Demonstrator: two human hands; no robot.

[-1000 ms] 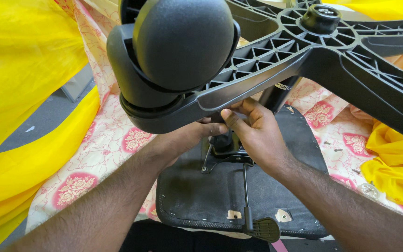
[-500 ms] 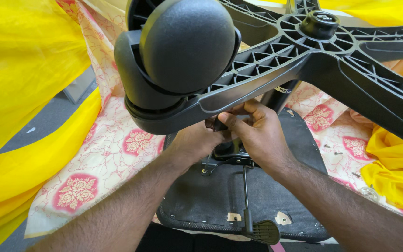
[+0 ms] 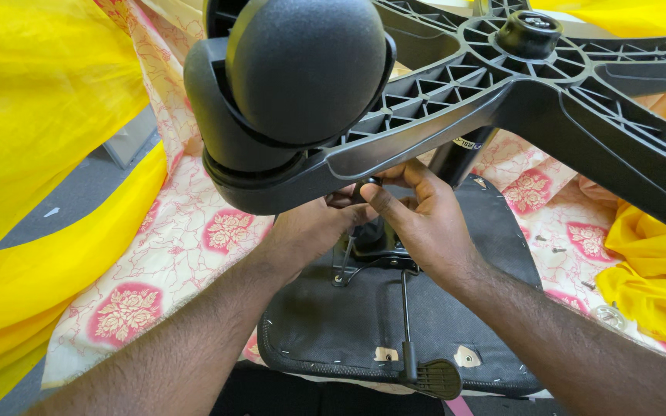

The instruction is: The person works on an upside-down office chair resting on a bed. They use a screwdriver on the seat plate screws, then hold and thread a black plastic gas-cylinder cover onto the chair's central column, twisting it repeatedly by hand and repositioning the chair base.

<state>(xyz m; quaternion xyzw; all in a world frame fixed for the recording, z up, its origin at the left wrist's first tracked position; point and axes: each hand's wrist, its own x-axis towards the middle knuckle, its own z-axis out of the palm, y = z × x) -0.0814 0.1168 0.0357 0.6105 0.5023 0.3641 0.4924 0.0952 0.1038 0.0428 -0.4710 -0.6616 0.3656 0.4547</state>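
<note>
Chair upside down: seat lies underside up on the sheet, base above it on the column. Caster sits at the end of the near-left base arm, closest to camera, above and left of the hands. Left hand and right hand meet under that arm, over the seat mechanism; fingertips touch between them. Lever runs from the mechanism toward the near seat edge, paddle over the rim. Cloth left of the sheet, more cloth far right. Screws on the sheet right of the seat.
</note>
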